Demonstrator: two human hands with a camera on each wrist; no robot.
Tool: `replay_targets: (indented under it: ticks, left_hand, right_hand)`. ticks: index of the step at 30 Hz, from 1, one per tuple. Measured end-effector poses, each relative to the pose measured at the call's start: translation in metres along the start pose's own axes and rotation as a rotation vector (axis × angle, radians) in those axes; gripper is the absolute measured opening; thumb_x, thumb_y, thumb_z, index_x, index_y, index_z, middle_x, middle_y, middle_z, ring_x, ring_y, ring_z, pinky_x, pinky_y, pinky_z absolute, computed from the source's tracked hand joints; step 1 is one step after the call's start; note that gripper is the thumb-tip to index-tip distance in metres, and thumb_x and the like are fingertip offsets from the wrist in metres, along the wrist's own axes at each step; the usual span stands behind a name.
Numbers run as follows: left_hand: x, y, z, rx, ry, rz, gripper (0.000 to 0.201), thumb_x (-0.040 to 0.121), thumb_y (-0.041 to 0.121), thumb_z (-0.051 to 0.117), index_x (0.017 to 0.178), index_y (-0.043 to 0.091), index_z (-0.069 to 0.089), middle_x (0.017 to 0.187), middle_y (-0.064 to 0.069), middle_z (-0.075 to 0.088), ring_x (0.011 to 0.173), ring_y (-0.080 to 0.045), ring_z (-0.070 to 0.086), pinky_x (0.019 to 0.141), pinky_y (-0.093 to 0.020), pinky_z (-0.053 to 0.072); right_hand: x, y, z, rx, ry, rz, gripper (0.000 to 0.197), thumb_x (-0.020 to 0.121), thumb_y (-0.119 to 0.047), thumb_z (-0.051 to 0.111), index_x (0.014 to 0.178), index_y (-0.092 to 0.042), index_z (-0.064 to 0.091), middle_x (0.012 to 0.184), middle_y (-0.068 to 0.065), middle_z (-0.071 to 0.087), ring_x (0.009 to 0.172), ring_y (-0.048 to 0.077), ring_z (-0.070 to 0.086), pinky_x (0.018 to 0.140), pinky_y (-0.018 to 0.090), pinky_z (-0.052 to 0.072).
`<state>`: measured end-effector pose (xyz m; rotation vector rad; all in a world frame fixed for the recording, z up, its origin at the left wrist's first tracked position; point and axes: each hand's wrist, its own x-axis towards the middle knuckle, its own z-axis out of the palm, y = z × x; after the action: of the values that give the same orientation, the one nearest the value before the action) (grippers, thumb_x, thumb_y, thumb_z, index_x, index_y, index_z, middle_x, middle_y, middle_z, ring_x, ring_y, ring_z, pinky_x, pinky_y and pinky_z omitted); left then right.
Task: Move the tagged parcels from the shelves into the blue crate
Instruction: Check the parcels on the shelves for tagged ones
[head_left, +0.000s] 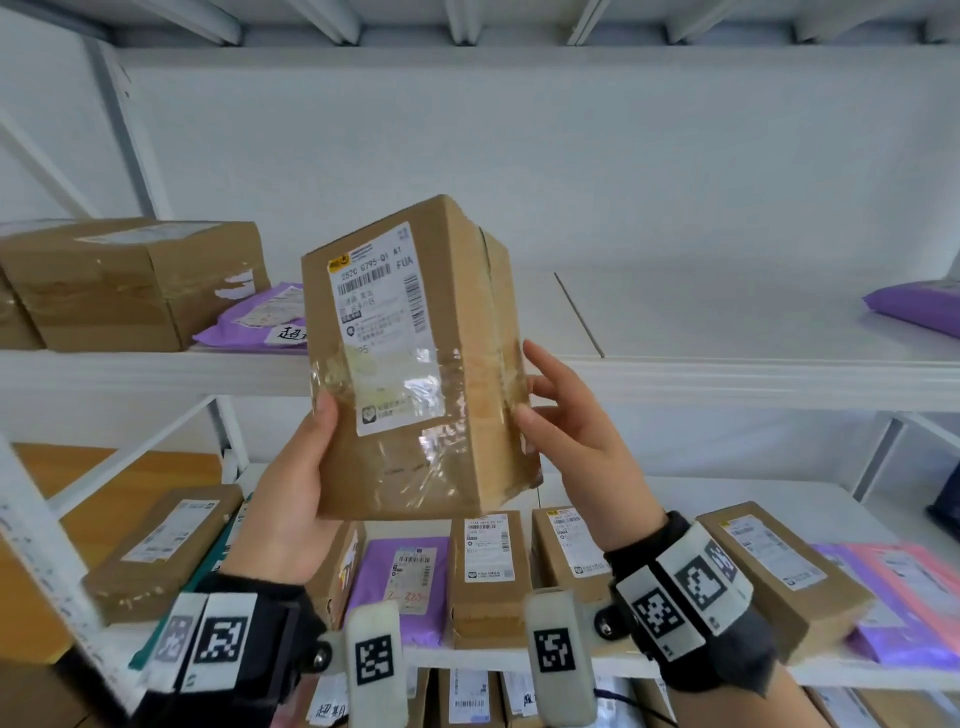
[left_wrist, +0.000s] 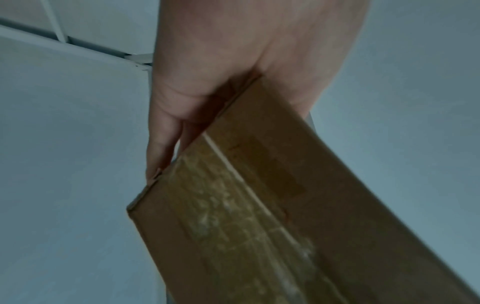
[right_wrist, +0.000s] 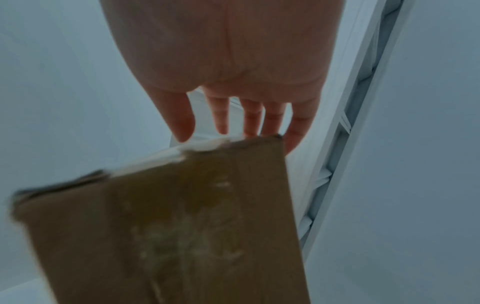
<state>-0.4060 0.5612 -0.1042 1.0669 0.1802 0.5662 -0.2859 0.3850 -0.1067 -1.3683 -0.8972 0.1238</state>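
Between both hands, taped brown cardboard parcel (head_left: 410, 358) upright, long axis vertical: left hand (head_left: 291, 499) grips bottom corner, right hand (head_left: 576, 436) spread flat beside right face.

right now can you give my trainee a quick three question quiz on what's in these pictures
1. True or false: the cardboard box is resting on a shelf.
2. Which hand has a grip on the box? A) left hand B) right hand C) neither
3. Fill in: the mailer bag at the far right of the upper shelf is ____ in colour.

Key
1. False; it is held up in the air, shipping label facing the head camera.
2. A; the right hand's fingers are straight beside the box.
3. Purple.
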Motion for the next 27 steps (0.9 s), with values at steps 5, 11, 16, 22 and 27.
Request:
replay_targets:
  ticks: [5, 11, 16, 22, 27]
  left_hand:
    - [0.004, -0.004, -0.005, -0.061, 0.006, -0.006, 0.046, 0.098, 0.038, 0.038, 0.084, 0.027, 0.08, 0.099, -0.002, 0.075, 0.087, -0.016, 0.073, 0.063, -0.031, 0.06]
    - [0.007, -0.006, -0.005, -0.065, 0.018, 0.009, 0.049, 0.101, 0.037, 0.035, 0.083, 0.028, 0.08, 0.099, -0.001, 0.075, 0.087, -0.016, 0.072, 0.065, -0.031, 0.06]
    - [0.005, -0.004, 0.001, 0.043, 0.015, 0.064, 0.036, 0.101, 0.037, 0.034, 0.111, 0.022, 0.065, 0.1, 0.0, 0.075, 0.088, -0.014, 0.072, 0.061, -0.028, 0.059]
    - [0.002, -0.002, 0.014, 0.15, 0.052, 0.121, 0.04, 0.098, 0.041, 0.038, 0.127, 0.021, 0.057, 0.112, -0.003, 0.072, 0.103, -0.018, 0.069, 0.079, -0.035, 0.059]
    - [-0.002, 0.001, 0.03, 0.188, 0.108, 0.156, 0.035, 0.099, 0.041, 0.04, 0.121, 0.024, 0.06, 0.106, 0.001, 0.074, 0.099, -0.015, 0.07, 0.079, -0.037, 0.057]
  right_hand:
    - [0.001, 0.004, 0.0, 0.051, 0.03, -0.007, 0.057, 0.077, -0.024, 0.062, 0.129, -0.038, 0.045, 0.114, 0.003, 0.065, 0.101, 0.018, 0.063, 0.085, 0.033, 0.053]
    - [0.001, -0.001, -0.001, 0.003, 0.036, -0.012, 0.054, 0.082, -0.016, 0.062, 0.132, -0.031, 0.048, 0.115, 0.005, 0.066, 0.101, 0.019, 0.064, 0.089, 0.037, 0.054]
    - [0.002, -0.001, -0.003, -0.021, 0.06, -0.018, 0.043, 0.095, -0.004, 0.053, 0.129, -0.03, 0.049, 0.12, 0.003, 0.063, 0.094, 0.021, 0.065, 0.084, 0.041, 0.055]
    - [-0.008, -0.008, -0.011, 0.003, -0.076, 0.052, 0.061, 0.087, -0.05, 0.053, 0.144, -0.036, 0.037, 0.134, -0.021, 0.054, 0.115, -0.003, 0.055, 0.095, 0.02, 0.048]
    - [-0.016, -0.012, -0.02, -0.112, -0.241, -0.041, 0.1, 0.062, -0.076, 0.066, 0.146, -0.055, 0.014, 0.159, -0.021, 0.01, 0.145, 0.003, 0.02, 0.116, 0.039, 0.027]
